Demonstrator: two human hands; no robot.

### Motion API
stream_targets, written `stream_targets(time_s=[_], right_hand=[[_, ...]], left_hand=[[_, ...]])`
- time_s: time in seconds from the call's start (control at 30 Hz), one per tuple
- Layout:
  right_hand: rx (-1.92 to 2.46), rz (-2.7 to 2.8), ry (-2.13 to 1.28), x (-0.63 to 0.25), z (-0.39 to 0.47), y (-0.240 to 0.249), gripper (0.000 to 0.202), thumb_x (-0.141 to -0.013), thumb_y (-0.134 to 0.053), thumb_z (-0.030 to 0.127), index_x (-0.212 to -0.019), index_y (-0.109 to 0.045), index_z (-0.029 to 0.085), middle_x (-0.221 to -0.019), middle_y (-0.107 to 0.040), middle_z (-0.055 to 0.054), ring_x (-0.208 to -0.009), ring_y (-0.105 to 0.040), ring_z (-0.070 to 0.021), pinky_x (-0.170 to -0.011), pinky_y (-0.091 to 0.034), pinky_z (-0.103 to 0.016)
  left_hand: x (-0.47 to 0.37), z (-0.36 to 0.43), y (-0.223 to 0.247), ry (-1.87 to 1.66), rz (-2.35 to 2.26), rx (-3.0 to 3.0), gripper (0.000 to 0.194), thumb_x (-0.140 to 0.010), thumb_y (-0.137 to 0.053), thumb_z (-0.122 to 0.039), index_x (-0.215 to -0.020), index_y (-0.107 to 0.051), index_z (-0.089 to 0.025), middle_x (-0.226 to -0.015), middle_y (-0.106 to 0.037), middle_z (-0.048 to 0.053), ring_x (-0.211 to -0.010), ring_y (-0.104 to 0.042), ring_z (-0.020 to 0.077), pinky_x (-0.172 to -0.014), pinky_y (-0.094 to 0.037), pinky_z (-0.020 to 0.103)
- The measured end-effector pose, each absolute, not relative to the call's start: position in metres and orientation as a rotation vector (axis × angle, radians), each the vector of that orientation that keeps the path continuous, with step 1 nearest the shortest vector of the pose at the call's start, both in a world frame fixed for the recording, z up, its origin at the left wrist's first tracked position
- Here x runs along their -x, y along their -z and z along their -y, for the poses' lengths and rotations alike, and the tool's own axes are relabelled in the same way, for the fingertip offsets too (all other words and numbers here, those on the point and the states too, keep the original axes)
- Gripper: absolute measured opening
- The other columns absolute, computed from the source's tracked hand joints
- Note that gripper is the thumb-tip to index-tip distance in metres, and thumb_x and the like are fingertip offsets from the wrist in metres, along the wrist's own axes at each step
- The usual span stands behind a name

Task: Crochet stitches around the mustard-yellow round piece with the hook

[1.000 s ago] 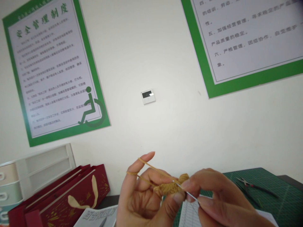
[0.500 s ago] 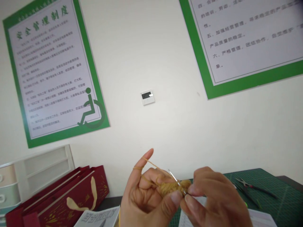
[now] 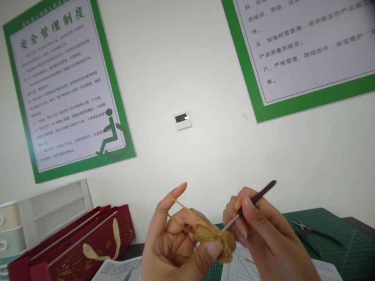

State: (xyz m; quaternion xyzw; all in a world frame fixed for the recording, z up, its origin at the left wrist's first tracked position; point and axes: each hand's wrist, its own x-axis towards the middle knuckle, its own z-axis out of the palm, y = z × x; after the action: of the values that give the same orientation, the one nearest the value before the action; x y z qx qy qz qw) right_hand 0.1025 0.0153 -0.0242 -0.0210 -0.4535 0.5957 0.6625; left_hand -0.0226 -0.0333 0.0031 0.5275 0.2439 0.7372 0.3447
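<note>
My left hand (image 3: 175, 238) pinches a small mustard-yellow crochet piece (image 3: 227, 246) between thumb and fingers. Its index finger is raised, with yellow yarn (image 3: 178, 201) looped round it and running down to the piece. In my right hand (image 3: 260, 230) is a crochet hook (image 3: 265, 192) with a dark handle, gripped like a pen. The hook's metal shaft slants down to the left, and its tip reaches the crochet piece, where the stitches hide its end.
Below lie a green cutting mat (image 3: 319, 222), pliers (image 3: 318, 232) and printed sheets (image 3: 240, 265). Dark red gift bags (image 3: 96, 242) and a drawer unit (image 3: 11, 238) stand at left. Green-framed posters (image 3: 67, 89) and a small panel (image 3: 182, 121) are on the wall.
My right hand has turned, so the hook's handle now points up to the right and its tip down into the piece. The crochet piece has tilted, showing more of its lower right side.
</note>
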Motion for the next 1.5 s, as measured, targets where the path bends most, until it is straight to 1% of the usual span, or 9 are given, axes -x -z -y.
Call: stream_targets(time_s=[0.2, 0.33, 0.47, 0.6, 0.9, 0.97, 1.13, 1.3, 1.5], right_hand=[[-0.013, 0.979, -1.691, -0.096, -0.020, 0.021, 0.044, -0.089, -0.074, 0.051, -0.064, -0.058, 0.019, -0.065, -0.052, 0.002, -0.061, -0.036, -0.0121, -0.060, -0.033, -0.026], [-0.017, 0.953, -1.637, -0.094, -0.019, 0.021, 0.041, -0.087, -0.077, 0.050, -0.069, -0.058, 0.019, -0.066, -0.057, 0.003, -0.062, -0.040, -0.0110, -0.062, -0.033, -0.024], [-0.037, 0.956, -1.603, -0.091, -0.016, 0.023, 0.040, -0.088, -0.076, 0.050, -0.069, -0.058, 0.019, -0.066, -0.058, 0.003, -0.062, -0.041, -0.0110, -0.063, -0.035, -0.024], [-0.070, 0.972, -1.514, -0.088, -0.017, 0.026, 0.034, -0.090, -0.074, 0.048, -0.073, -0.060, 0.022, -0.068, -0.060, 0.003, -0.063, -0.043, -0.0121, -0.065, -0.037, -0.025], [-0.097, 1.044, -1.422, -0.088, -0.019, 0.030, 0.027, -0.089, -0.074, 0.051, -0.082, -0.067, 0.025, -0.066, -0.056, 0.004, -0.063, -0.048, -0.0128, -0.063, -0.036, -0.028], [-0.107, 1.048, -1.417, -0.088, -0.019, 0.031, 0.027, -0.091, -0.071, 0.051, -0.084, -0.067, 0.025, -0.067, -0.055, 0.004, -0.061, -0.046, -0.0121, -0.061, -0.035, -0.027], [-0.098, 0.980, -1.398, -0.090, -0.014, 0.031, 0.031, -0.094, -0.065, 0.054, -0.083, -0.064, 0.026, -0.064, -0.048, 0.007, -0.052, -0.033, -0.0086, -0.050, -0.024, -0.025], [-0.062, 0.987, -1.453, -0.097, -0.008, 0.028, 0.032, -0.094, -0.065, 0.055, -0.081, -0.062, 0.026, -0.065, -0.047, 0.006, -0.050, -0.027, -0.0084, -0.047, -0.020, -0.024], [0.120, 0.920, -1.604, -0.104, -0.005, 0.018, 0.035, -0.087, -0.075, 0.050, -0.074, -0.058, 0.023, -0.061, -0.039, 0.007, -0.053, -0.027, -0.0094, -0.046, -0.024, -0.021]], left_hand=[[0.026, 0.029, -0.003, -1.821, -0.659, -1.370, 0.058, -0.071, -0.088, -0.008, -0.124, -0.070, -0.025, -0.078, -0.077, 0.002, -0.069, -0.072, 0.0170, -0.063, -0.058, 0.026], [0.023, 0.029, -0.004, -1.763, -0.574, -1.344, 0.068, -0.073, -0.089, -0.013, -0.133, -0.064, -0.032, -0.084, -0.078, 0.002, -0.078, -0.076, 0.0234, -0.064, -0.058, 0.030], [0.021, 0.031, -0.005, -1.767, -0.541, -1.275, 0.071, -0.071, -0.091, -0.014, -0.133, -0.063, -0.032, -0.085, -0.076, 0.001, -0.077, -0.075, 0.0221, -0.068, -0.058, 0.032], [0.021, 0.033, -0.006, -1.726, -0.582, -1.264, 0.088, -0.074, -0.088, -0.011, -0.146, -0.048, -0.040, -0.082, -0.075, -0.001, -0.069, -0.068, 0.0158, -0.064, -0.054, 0.028], [0.025, 0.035, -0.011, -1.510, -0.464, -1.265, 0.123, -0.078, -0.085, -0.010, -0.158, -0.004, -0.056, -0.082, -0.073, -0.001, -0.068, -0.065, 0.0166, -0.058, -0.048, 0.025], [0.028, 0.034, -0.010, -1.457, -0.438, -1.282, 0.124, -0.079, -0.085, -0.011, -0.157, -0.001, -0.059, -0.084, -0.073, 0.000, -0.067, -0.065, 0.0158, -0.058, -0.047, 0.025], [0.033, 0.034, -0.005, -1.338, -0.413, -1.280, 0.118, -0.080, -0.084, -0.010, -0.156, -0.010, -0.061, -0.087, -0.073, -0.001, -0.061, -0.060, 0.0105, -0.060, -0.044, 0.024], [0.034, 0.033, -0.005, -1.280, -0.407, -1.296, 0.119, -0.076, -0.086, -0.010, -0.160, -0.012, -0.049, -0.084, -0.073, 0.001, -0.066, -0.061, 0.0142, -0.058, -0.043, 0.025], [0.036, 0.028, -0.005, -1.271, -0.399, -1.312, 0.091, -0.076, -0.084, -0.011, -0.153, -0.042, -0.031, -0.081, -0.072, 0.003, -0.065, -0.060, 0.0145, -0.058, -0.041, 0.027]])
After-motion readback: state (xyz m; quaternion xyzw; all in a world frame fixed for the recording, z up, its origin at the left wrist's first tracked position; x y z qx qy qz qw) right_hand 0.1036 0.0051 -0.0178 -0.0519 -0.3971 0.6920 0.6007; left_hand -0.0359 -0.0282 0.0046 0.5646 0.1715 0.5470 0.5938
